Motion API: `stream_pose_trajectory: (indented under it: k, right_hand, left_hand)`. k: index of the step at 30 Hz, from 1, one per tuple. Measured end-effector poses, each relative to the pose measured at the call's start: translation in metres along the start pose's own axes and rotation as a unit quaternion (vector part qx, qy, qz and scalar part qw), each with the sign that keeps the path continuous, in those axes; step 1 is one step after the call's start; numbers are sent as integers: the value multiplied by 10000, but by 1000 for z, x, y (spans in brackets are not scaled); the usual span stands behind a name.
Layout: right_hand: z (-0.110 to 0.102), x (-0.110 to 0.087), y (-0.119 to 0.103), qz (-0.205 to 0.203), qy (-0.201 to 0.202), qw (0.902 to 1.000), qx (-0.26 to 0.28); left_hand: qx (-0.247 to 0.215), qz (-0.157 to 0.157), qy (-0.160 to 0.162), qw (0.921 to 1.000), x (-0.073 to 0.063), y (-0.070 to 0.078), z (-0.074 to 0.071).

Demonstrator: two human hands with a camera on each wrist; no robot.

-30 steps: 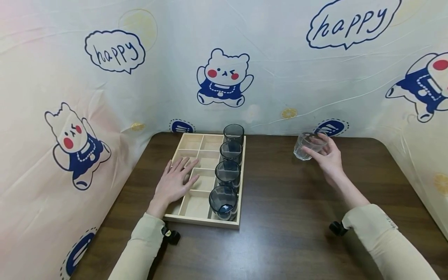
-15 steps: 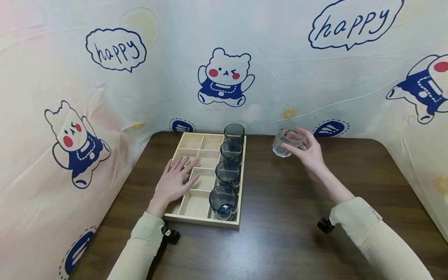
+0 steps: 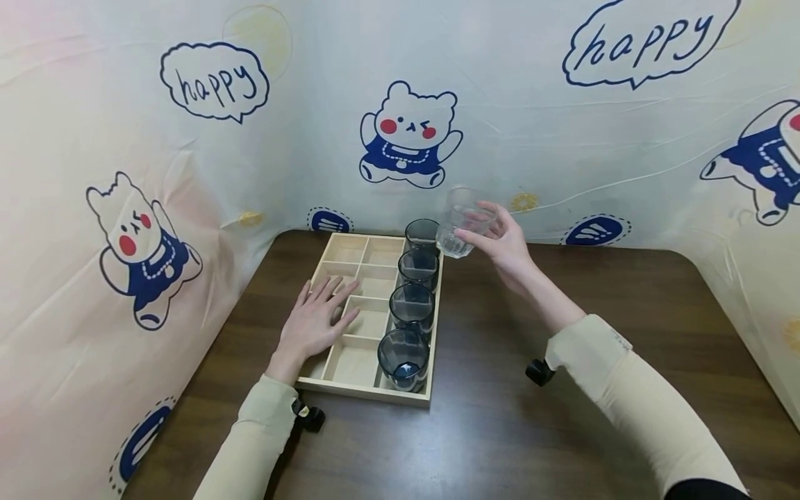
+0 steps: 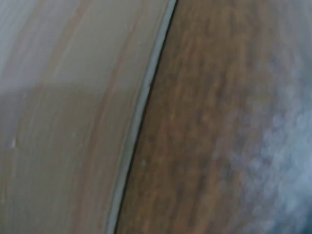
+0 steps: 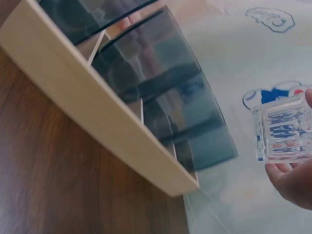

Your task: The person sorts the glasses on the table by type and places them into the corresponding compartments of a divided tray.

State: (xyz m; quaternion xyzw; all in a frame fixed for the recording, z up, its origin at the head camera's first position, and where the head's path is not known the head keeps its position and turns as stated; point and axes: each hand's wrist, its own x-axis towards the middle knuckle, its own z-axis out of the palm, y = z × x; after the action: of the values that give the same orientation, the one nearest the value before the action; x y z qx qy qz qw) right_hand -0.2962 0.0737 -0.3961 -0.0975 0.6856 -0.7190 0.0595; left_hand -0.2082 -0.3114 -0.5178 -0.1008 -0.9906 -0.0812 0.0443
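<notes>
My right hand (image 3: pixel 507 244) grips a clear faceted glass (image 3: pixel 455 239) by its side, thumb at the front. The glass is tilted and held up beside the far right corner of a wooden compartment tray (image 3: pixel 369 394). In the right wrist view the same clear glass (image 5: pixel 282 129) shows at the right edge, with fingertips (image 5: pixel 278 175) under it. Several dark tinted glasses (image 3: pixel 403 357) stand in a row along the tray's right column. My left hand (image 3: pixel 310 326) rests on the tray's left side, fingers spread, holding nothing; the left wrist view shows only pale wood (image 4: pixel 73 122) and the tabletop.
The brown wooden table (image 3: pixel 500 417) extends right of the tray and in front of it. A pale printed cloth (image 3: pixel 519 139) hangs behind and along both sides. The tray's left and middle compartments show bare wood where the hand does not cover them.
My right hand has carried the clear glass leftward and up, from the table's right side to beside the tray's far corner. The left hand stays in place. The head view has shifted slightly.
</notes>
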Motion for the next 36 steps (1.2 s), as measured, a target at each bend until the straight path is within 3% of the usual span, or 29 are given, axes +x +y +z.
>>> stream_pose_trajectory:
  k: [7, 11, 16, 23, 29, 36]
  right_hand:
    - [41, 22, -5, 21, -269, 9993, 256]
    - [62, 36, -9, -39, -225, 9996, -192]
    - [82, 54, -7, -394, -250, 9943, -954]
    - [105, 72, 14, -827, -453, 9800, -1753]
    - [122, 79, 32, -1141, -612, 9570, -2596]
    - [137, 80, 40, -1033, -753, 9384, -3210]
  left_hand:
    - [43, -14, 55, 10000, 3, 0, -3]
    - [39, 7, 100, 9999, 6, 1, -4]
    - [67, 11, 174, 9998, 10, 5, -4]
    - [78, -59, 94, 9999, 8, 5, -2]
    - [82, -132, 104, 9998, 3, 4, -3]
    - [109, -108, 62, 9999, -2, 1, -2]
